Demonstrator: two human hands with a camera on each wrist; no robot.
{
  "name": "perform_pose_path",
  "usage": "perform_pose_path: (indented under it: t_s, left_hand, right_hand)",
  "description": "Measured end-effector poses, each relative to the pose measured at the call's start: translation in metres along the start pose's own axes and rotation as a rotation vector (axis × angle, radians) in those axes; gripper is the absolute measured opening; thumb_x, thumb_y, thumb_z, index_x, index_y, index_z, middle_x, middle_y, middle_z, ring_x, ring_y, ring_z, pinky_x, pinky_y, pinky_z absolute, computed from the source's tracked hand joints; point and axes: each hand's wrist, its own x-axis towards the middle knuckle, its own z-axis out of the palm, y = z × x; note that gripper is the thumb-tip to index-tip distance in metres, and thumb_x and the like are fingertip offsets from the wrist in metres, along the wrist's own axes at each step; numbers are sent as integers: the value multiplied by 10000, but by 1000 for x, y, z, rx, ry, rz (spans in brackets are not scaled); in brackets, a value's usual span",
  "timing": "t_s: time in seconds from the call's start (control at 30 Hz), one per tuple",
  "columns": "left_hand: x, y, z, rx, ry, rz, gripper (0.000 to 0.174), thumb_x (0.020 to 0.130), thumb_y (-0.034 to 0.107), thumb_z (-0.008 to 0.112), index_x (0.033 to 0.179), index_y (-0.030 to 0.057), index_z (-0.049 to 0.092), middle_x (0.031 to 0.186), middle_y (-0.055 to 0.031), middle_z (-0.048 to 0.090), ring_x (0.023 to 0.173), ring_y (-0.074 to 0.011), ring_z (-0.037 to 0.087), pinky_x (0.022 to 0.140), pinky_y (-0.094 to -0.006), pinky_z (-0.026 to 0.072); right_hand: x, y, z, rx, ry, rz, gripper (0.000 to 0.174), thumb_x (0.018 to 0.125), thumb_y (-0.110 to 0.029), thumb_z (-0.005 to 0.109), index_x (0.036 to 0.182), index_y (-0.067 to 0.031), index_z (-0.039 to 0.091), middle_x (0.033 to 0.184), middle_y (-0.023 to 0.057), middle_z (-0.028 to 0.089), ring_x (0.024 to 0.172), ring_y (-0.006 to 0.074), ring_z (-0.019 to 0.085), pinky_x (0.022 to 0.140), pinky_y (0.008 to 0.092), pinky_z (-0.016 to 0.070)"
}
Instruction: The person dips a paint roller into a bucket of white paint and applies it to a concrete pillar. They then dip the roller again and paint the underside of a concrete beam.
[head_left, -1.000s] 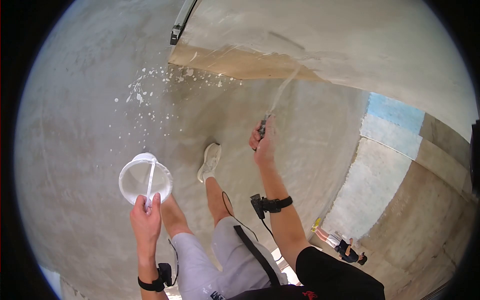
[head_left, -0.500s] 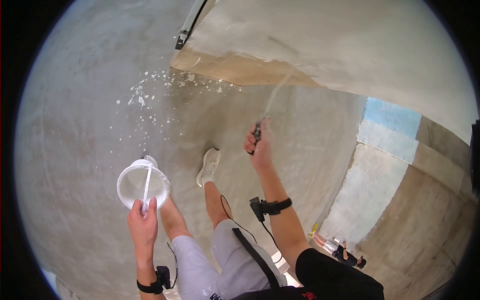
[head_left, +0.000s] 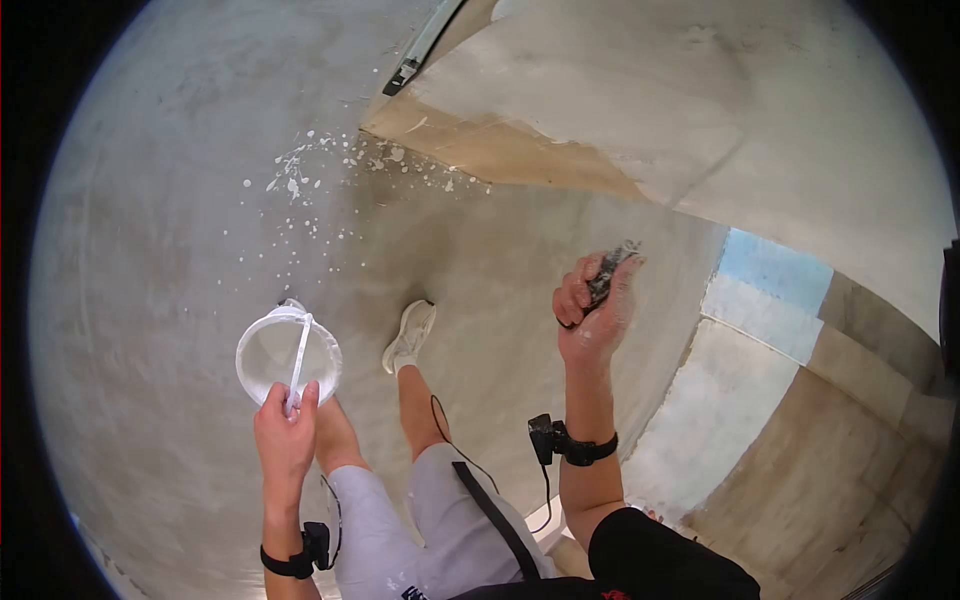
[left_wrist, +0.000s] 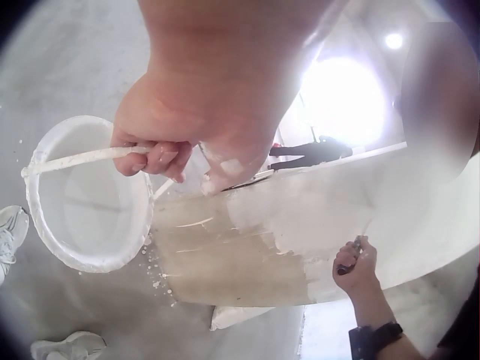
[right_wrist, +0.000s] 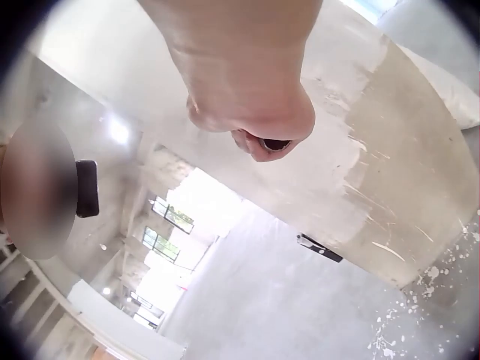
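My left hand [head_left: 287, 430] grips the white handle [head_left: 302, 345] of a white bucket [head_left: 240, 365], which hangs in front of my left leg. White residue coats the bucket's rim and inner wall in the left wrist view. My right hand [head_left: 597, 315] is curled round the dark, white-smeared handle [head_left: 604, 280] of a tool, held up at the right near the wall [head_left: 600, 80]. The tool's working end is blurred against the pale surface, so I cannot tell its kind. In the right wrist view the dark handle end [right_wrist: 275, 143] shows in the fist.
A brown uncoated strip [head_left: 520, 155] runs along the wall's lower part. White splatters [head_left: 293, 187] dot the floor below. A long strip with a black end [head_left: 405, 75] lies by the wall's corner. Pale blue and white patches [head_left: 775, 265] mark another wall at right. A distant person [left_wrist: 307, 154] stands behind.
My right hand with the tool has moved right in the head view. My left hand and the bucket stay almost in place. The distant person at lower right has become mostly hidden.
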Motion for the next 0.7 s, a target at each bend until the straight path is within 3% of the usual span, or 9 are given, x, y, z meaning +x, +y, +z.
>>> perform_pose_path:
  t_s: [0.1, 0.13, 0.3, 0.43, 0.6, 0.7]
  left_hand:
    - [0, -9, 1, -34, 14, 5, 436, 873, 278, 664, 672, 6, 388, 554, -63, 368, 552, -123, 313, 482, -317, 289]
    - [0, -11, 3, -23, 20, 8, 436, 872, 281, 665, 676, 7, 388, 560, -56, 372, 558, -119, 319, 485, -315, 291]
    - [0, -13, 2, -107, 6, -10, 406, 873, 267, 663, 693, 13, 403, 567, -54, 390, 560, -115, 337, 492, -304, 307]
    - [-2, -12, 1, -104, 38, 27, 377, 875, 246, 659, 704, 11, 420, 552, -59, 407, 535, -121, 343, 478, -308, 316]
    - [0, -22, -6, -121, 68, 3, 371, 874, 241, 661, 709, 7, 425, 549, -69, 420, 522, -129, 345, 474, -310, 323]
    - [-1, -24, -10, -122, 69, -11, 371, 873, 240, 662, 711, 6, 424, 555, -72, 418, 529, -132, 346, 480, -308, 327]
  right_hand:
    - [5, 18, 4, 180, -60, 103, 453, 943, -555, 440, 797, -127, 467, 547, -32, 335, 417, 71, 298, 378, 230, 226]
    - [6, 31, 16, 159, 86, 161, 487, 945, -578, 403, 764, -128, 452, 534, -37, 323, 390, 73, 278, 363, 227, 228]
    - [23, 109, 23, 42, -23, 202, 482, 943, -572, 423, 755, -128, 440, 522, -40, 330, 382, 74, 288, 369, 233, 247]
    - [38, 158, 5, -63, 33, 330, 460, 947, -543, 445, 747, -129, 441, 518, -40, 338, 378, 72, 295, 362, 233, 240]
    - [28, 137, 12, -43, 160, 363, 459, 956, -507, 460, 717, -115, 445, 500, -43, 341, 358, 66, 281, 350, 234, 203]
    - [13, 97, 18, 17, 146, 225, 455, 957, -519, 444, 736, -122, 454, 509, -44, 343, 371, 69, 278, 356, 236, 206]
